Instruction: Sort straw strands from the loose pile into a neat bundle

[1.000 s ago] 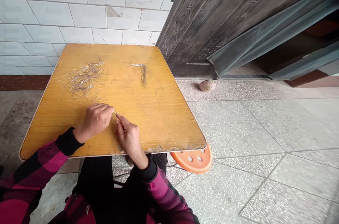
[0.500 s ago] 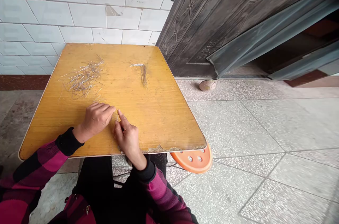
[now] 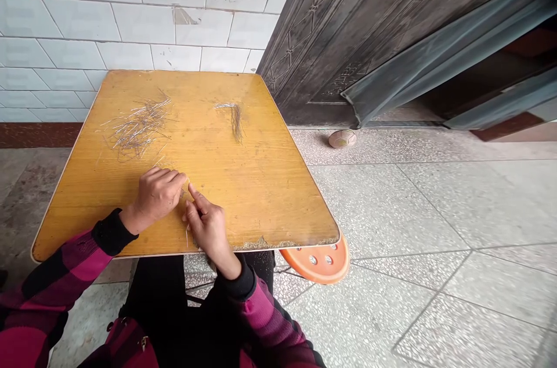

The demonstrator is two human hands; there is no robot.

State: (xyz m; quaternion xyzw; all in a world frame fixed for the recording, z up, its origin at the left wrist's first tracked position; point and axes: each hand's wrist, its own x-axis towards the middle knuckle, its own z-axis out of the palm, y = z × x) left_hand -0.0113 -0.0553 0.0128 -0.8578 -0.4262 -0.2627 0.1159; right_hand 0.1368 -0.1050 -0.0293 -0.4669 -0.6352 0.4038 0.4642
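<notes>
At the front of the worktop (image 3: 270,205), left hand (image 3: 155,195) lies curled, right hand (image 3: 208,227) half open by a thin wire (image 3: 187,235); I cannot tell either's grip. A stray sweep could scatter the wire pile (image 3: 138,129).

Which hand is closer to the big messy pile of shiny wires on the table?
Left. The left hand is just below the pile of thin metal wires, and the right hand is farther away, below the pile and to its right.
</notes>
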